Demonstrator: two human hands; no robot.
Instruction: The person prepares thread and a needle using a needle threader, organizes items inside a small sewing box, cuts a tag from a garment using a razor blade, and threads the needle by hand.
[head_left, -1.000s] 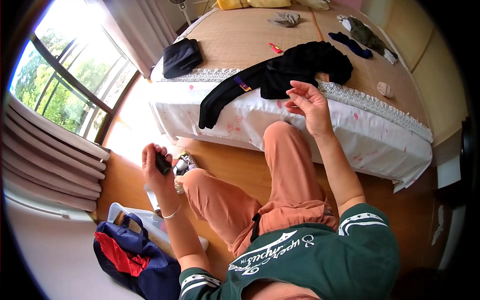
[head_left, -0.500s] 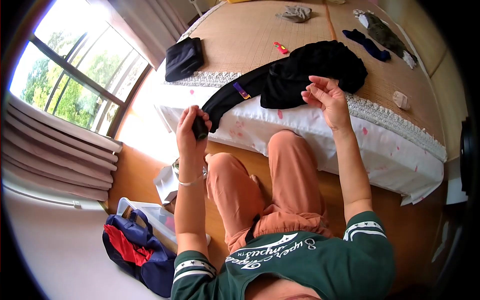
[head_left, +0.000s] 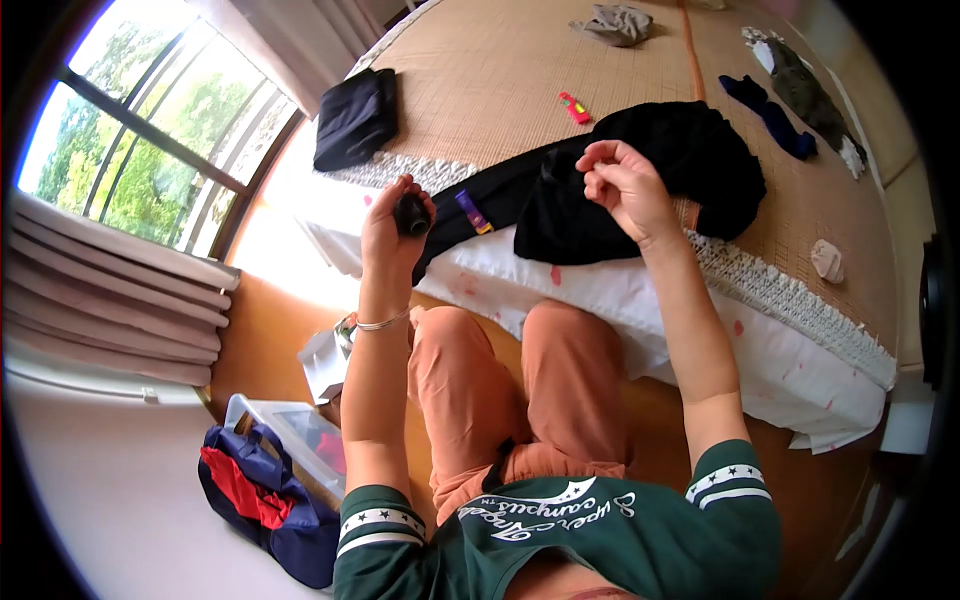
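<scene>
My left hand [head_left: 384,225] is wrapped round a small black cylinder [head_left: 411,215] that looks like a thread spool, its round end facing me. My right hand [head_left: 630,192] is raised over the bed with thumb and fingertips pinched together. Whatever is between those fingertips is too fine to make out. Beneath and beyond both hands a black garment [head_left: 560,222] is spread along the bed's edge, one long part stretching left. On that part, close to my left hand, rests a small purple and yellow packet [head_left: 474,213].
The bed [head_left: 480,95] carries a folded black cloth [head_left: 357,120], a red item [head_left: 574,108], a grey cloth [head_left: 617,26], dark blue socks [head_left: 768,115] and a pale crumpled piece [head_left: 828,261]. A blue bag [head_left: 270,500] and clear bin [head_left: 300,430] stand on the floor at left.
My left hand has turned and risen slightly to the right with the black cylinder. My right hand has shifted a little left, its fingers drawn closer together. The view has tilted slightly.
</scene>
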